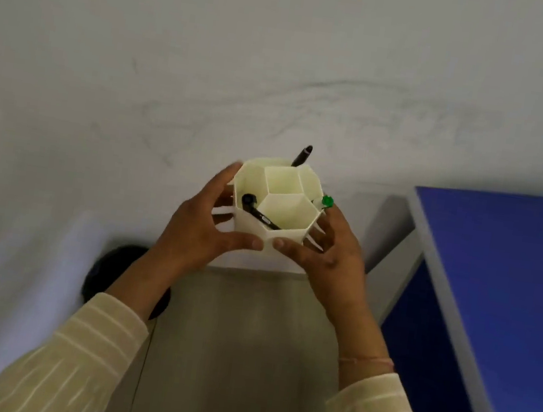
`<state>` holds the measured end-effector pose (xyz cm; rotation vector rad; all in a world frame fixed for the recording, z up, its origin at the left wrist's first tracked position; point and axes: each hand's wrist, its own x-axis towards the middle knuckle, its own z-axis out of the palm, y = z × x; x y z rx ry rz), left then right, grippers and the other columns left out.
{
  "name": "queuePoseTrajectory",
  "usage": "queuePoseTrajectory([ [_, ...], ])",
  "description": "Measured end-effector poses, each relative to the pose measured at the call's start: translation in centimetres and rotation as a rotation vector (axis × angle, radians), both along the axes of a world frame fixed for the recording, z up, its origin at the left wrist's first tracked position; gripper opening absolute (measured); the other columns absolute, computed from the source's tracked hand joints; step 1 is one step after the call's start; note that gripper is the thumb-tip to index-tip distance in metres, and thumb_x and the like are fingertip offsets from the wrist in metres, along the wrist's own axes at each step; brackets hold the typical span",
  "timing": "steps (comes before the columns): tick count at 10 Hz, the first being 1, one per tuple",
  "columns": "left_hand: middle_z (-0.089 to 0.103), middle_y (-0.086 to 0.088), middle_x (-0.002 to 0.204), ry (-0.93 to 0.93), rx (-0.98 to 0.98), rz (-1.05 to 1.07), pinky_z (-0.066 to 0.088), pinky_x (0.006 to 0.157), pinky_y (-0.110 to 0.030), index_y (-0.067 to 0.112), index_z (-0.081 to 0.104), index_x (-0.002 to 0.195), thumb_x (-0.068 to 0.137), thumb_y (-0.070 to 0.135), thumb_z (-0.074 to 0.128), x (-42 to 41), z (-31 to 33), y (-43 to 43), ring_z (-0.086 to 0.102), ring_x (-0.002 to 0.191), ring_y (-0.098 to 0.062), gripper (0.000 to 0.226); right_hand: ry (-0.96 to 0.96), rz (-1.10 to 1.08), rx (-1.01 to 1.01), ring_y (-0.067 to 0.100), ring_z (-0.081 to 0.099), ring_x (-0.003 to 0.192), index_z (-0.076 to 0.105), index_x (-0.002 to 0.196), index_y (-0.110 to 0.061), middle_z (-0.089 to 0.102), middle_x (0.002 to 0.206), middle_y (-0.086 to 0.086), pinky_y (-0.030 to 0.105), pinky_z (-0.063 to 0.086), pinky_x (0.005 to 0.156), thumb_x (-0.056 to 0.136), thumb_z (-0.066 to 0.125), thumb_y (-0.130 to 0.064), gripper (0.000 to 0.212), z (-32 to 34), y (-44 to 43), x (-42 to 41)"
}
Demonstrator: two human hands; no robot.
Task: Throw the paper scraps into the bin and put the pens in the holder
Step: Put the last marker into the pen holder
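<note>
Wood-grain desk [245,340] is carrying nothing near; the cream holder [274,213] is being cupped at its far end, left hand [197,230] and right hand [333,252] curled loosely round its walls. Setting it down level should keep the black pen [259,211] and green-capped pen [326,201] from tipping out.

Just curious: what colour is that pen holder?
Cream-white, seen in the head view: the pen holder, held between both hands.
</note>
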<state>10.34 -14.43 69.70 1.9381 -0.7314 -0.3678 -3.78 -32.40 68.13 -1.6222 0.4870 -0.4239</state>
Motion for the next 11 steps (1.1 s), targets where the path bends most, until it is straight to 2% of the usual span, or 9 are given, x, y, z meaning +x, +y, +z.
queuePoseTrajectory([
  [1,0.056,0.011,0.148,-0.082,-0.027,-0.029,0.054,0.096,-0.017,0.043,0.021,0.162,0.060,0.051,0.093,-1.2,7.2,-3.9,0.059,0.126,-0.003,0.125,-0.048,-0.033,-0.060,0.009,0.061,0.131,0.045,0.150,-0.041,0.061,0.146,-0.014,0.034,0.059,0.100,0.073,0.091,-0.038,0.090,7.7,-3.2,-1.4],
  [3,0.054,0.005,0.154,-0.085,-0.049,-0.111,0.052,0.100,-0.027,0.038,0.015,0.165,0.060,0.053,0.089,-4.5,14.4,-11.8,0.056,0.126,-0.003,0.129,-0.061,-0.134,-0.100,0.007,0.061,0.131,0.044,0.150,-0.044,0.061,0.145,-0.016,0.022,0.059,0.094,0.066,0.091,-0.046,0.096,15.1,-9.7,-6.3],
  [5,0.053,-0.002,0.156,-0.026,0.003,-0.246,0.051,0.106,-0.040,0.041,-0.003,0.164,0.060,0.044,0.095,-9.7,12.2,-21.1,0.059,0.135,-0.017,0.143,-0.041,-0.251,0.023,0.009,0.061,0.133,0.049,0.148,-0.041,0.063,0.144,-0.014,0.041,0.059,0.101,0.067,0.094,-0.031,0.094,12.7,-16.5,-13.2],
  [6,0.056,-0.001,0.153,0.009,0.049,-0.312,0.052,0.109,-0.043,0.043,-0.008,0.163,0.063,0.039,0.098,-12.4,8.4,-25.2,0.059,0.135,-0.017,0.146,0.009,-0.298,0.025,0.009,0.060,0.133,0.047,0.150,-0.039,0.062,0.145,-0.013,0.037,0.059,0.101,0.072,0.092,-0.026,0.091,9.3,-19.3,-16.7],
  [7,0.058,-0.002,0.151,0.042,0.096,-0.358,0.052,0.110,-0.046,0.044,-0.010,0.163,0.065,0.040,0.097,-14.5,4.5,-28.0,0.059,0.136,-0.021,0.145,0.046,-0.351,0.037,0.007,0.061,0.130,0.047,0.150,-0.036,0.062,0.143,-0.013,0.021,0.060,0.089,0.074,0.090,-0.025,0.089,5.9,-20.9,-19.3],
  [8,0.058,0.001,0.150,0.068,0.134,-0.372,0.048,0.107,-0.038,0.044,-0.012,0.163,0.066,0.043,0.096,-15.7,1.8,-28.9,0.058,0.137,-0.021,0.145,0.071,-0.372,0.070,0.005,0.062,0.127,0.048,0.149,-0.038,0.064,0.141,-0.015,0.019,0.059,0.086,0.070,0.091,-0.029,0.090,3.7,-21.3,-20.6],
  [9,0.056,0.003,0.151,0.107,0.149,-0.356,0.044,0.112,-0.040,0.041,-0.009,0.164,0.068,0.041,0.095,-16.5,0.4,-28.9,0.054,0.140,-0.020,0.142,0.073,-0.360,0.110,0.008,0.061,0.131,0.048,0.149,-0.040,0.063,0.143,-0.013,0.031,0.060,0.097,0.074,0.090,-0.026,0.087,2.2,-21.3,-21.3],
  [10,0.053,0.003,0.155,0.098,0.144,-0.335,0.042,0.114,-0.042,0.037,-0.005,0.165,0.069,0.039,0.095,-16.8,0.1,-29.5,0.051,0.144,-0.021,0.139,0.059,-0.353,0.124,0.004,0.060,0.130,0.047,0.149,-0.040,0.062,0.144,-0.015,0.030,0.059,0.097,0.077,0.089,-0.021,0.085,1.7,-21.7,-21.3],
  [11,0.048,0.003,0.159,0.066,0.159,-0.351,0.040,0.117,-0.047,0.039,-0.006,0.164,0.066,0.046,0.095,-16.9,0.1,-29.8,0.046,0.147,-0.024,0.140,0.119,-0.389,0.115,0.001,0.057,0.130,0.047,0.149,-0.039,0.059,0.144,-0.018,0.030,0.057,0.099,0.084,0.079,0.003,0.083,1.5,-22.0,-21.4],
])
